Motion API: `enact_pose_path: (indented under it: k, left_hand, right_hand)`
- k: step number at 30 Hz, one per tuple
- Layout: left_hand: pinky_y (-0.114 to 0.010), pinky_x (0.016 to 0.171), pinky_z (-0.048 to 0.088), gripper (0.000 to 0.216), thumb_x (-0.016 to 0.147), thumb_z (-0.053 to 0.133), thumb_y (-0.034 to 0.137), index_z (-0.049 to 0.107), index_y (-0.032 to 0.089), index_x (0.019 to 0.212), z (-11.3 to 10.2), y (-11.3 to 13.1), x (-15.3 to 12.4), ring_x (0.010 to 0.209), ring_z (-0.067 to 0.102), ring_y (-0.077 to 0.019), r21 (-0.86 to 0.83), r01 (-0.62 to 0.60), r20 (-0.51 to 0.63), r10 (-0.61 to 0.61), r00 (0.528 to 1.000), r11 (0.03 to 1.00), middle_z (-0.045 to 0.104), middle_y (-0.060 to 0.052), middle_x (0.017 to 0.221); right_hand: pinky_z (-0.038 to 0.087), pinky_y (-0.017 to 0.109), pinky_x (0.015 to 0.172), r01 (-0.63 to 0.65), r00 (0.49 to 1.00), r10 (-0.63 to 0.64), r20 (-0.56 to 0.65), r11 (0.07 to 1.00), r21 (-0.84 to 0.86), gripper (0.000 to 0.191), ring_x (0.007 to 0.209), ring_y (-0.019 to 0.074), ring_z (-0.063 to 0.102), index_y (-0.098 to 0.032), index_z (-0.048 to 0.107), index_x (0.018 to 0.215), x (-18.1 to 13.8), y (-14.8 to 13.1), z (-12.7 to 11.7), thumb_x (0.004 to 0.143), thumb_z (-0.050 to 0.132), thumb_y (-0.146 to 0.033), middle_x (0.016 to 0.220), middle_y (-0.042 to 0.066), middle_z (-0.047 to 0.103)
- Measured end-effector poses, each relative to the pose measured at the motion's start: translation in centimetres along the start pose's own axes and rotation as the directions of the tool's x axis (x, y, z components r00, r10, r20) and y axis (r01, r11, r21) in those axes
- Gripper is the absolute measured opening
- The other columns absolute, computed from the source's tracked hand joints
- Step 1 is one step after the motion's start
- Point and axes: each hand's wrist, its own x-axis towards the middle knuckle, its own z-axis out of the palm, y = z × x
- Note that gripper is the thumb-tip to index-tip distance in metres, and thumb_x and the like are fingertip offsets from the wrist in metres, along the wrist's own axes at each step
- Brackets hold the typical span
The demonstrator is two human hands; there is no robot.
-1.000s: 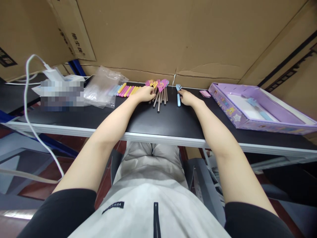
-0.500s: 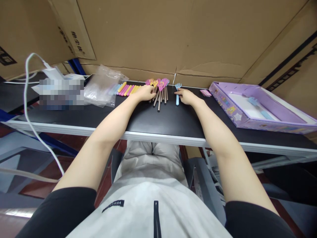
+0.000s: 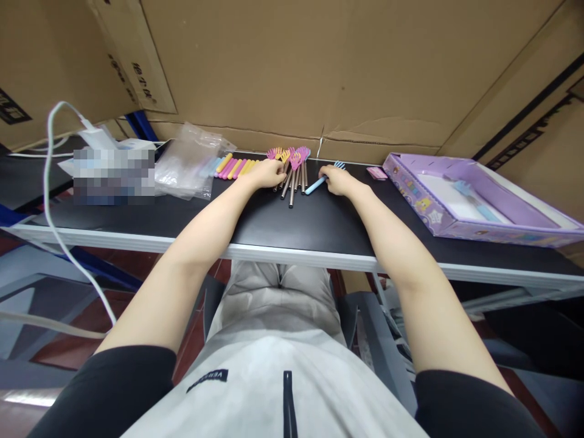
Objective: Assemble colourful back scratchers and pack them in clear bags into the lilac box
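My right hand (image 3: 338, 180) is closed around a small blue back scratcher (image 3: 316, 185), which lies slanted. Its clawed head pokes out beyond my fingers and its handle end points toward me on the left. My left hand (image 3: 269, 174) rests with curled fingers against the left side of a pile of claw heads on metal rods (image 3: 292, 191). Those heads are pink, yellow and purple, with a little blue behind. Whatever the left fingertips pinch is hidden. Left of that hand lies a row of pink, yellow and blue handles (image 3: 233, 168), partly covered by it.
Clear plastic bags (image 3: 187, 167) lie left of the handles, near a white cable (image 3: 48, 176). On the right, a purple tray box (image 3: 431, 213) contains another blue scratcher (image 3: 477, 201). A small pink card (image 3: 376, 173) sits beside it. Cardboard (image 3: 255, 73) walls the back of the black table (image 3: 301, 231).
The blue back scratcher has turned from upright to slanted, its handle end swinging left toward the pile. My right hand has closed further around it. My left hand has hardly moved.
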Motion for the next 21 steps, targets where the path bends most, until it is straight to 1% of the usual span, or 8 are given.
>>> enact_pose_path:
  k: [3,6,9,11,13,15,18,21]
  left_hand:
    - [-0.034,0.081,0.047,0.02,0.097,0.054,0.026,0.072,0.018,0.096,0.0,0.0,0.0,0.097,0.069,-0.0263,0.005,0.001,0.001,-0.001,1.0,1.0,0.077,-0.012,0.102]
    - [-0.034,0.082,0.047,0.021,0.097,0.054,0.026,0.073,0.017,0.099,0.0,0.0,0.0,0.098,0.069,-0.0261,0.016,-0.001,0.007,0.001,1.0,1.0,0.077,-0.012,0.103]
    - [-0.034,0.082,0.048,0.024,0.098,0.053,0.027,0.074,0.017,0.101,-0.1,0.1,-0.1,0.098,0.069,-0.0262,0.025,-0.003,0.008,0.003,1.0,1.0,0.077,-0.012,0.103]
    - [-0.034,0.081,0.048,0.025,0.098,0.053,0.027,0.075,0.016,0.098,-0.3,0.2,-0.2,0.097,0.069,-0.0264,0.029,-0.005,0.0,0.005,1.0,1.0,0.077,-0.013,0.102]
    - [-0.034,0.082,0.048,0.026,0.099,0.052,0.029,0.075,0.017,0.096,-0.6,0.4,-0.3,0.096,0.069,-0.0271,0.027,-0.004,-0.042,0.005,0.999,1.0,0.076,-0.013,0.099]
    - [-0.035,0.085,0.048,0.03,0.102,0.05,0.034,0.074,0.017,0.098,-0.9,0.9,-0.5,0.098,0.069,-0.028,0.007,-0.007,-0.13,0.008,0.992,1.0,0.076,-0.013,0.099]
    - [-0.036,0.092,0.048,0.036,0.107,0.045,0.039,0.072,0.017,0.111,-1.3,1.8,-0.8,0.105,0.069,-0.0282,-0.055,-0.067,-0.247,0.052,0.968,0.996,0.077,-0.014,0.107]
    - [-0.035,0.095,0.049,0.034,0.106,0.048,0.039,0.071,0.015,0.117,-0.9,2.6,-1.0,0.109,0.069,-0.0282,-0.08,-0.198,-0.224,0.176,0.959,0.977,0.077,-0.015,0.115]
  right_hand:
    - [0.047,0.037,0.094,0.045,0.999,-0.045,-0.006,0.999,-0.006,0.038,0.122,0.0302,0.063,-0.017,0.067,0.116,-0.2,-0.3,-0.2,0.087,0.048,0.001,0.13,0.017,0.068]
    - [0.044,0.04,0.098,0.089,0.996,-0.089,-0.02,0.996,-0.01,0.034,0.124,0.032,0.062,-0.017,0.066,0.11,-0.2,-0.5,-0.4,0.086,0.049,0.0,0.127,0.017,0.069]
    - [0.043,0.043,0.101,0.115,0.992,-0.116,-0.047,0.993,-0.023,0.034,0.122,0.0326,0.063,-0.016,0.066,0.111,-0.2,-0.7,-0.5,0.086,0.049,-0.001,0.122,0.017,0.071]
    - [0.042,0.044,0.103,0.124,0.988,-0.126,-0.092,0.992,-0.03,0.036,0.119,0.0328,0.064,-0.015,0.067,0.114,-0.2,-1.0,-0.6,0.089,0.046,-0.002,0.119,0.018,0.073]
    - [0.042,0.046,0.103,0.127,0.981,-0.132,-0.145,0.991,-0.039,0.037,0.117,0.0335,0.064,-0.015,0.068,0.116,-0.3,-1.3,-0.9,0.091,0.042,-0.003,0.119,0.019,0.073]
    - [0.042,0.047,0.101,0.128,0.975,-0.135,-0.178,0.99,-0.05,0.039,0.117,0.0345,0.064,-0.015,0.069,0.119,-0.6,-1.8,-1.4,0.093,0.041,-0.004,0.121,0.02,0.073]
    - [0.041,0.046,0.1,0.136,0.969,-0.145,-0.202,0.989,-0.06,0.041,0.118,0.0353,0.064,-0.015,0.071,0.124,-1.1,-2.8,-2.2,0.096,0.041,-0.008,0.122,0.019,0.073]
    - [0.04,0.043,0.098,0.154,0.962,-0.16,-0.22,0.987,-0.044,0.041,0.119,0.0348,0.063,-0.016,0.072,0.128,-1.6,-3.9,-2.8,0.099,0.042,-0.014,0.123,0.019,0.073]
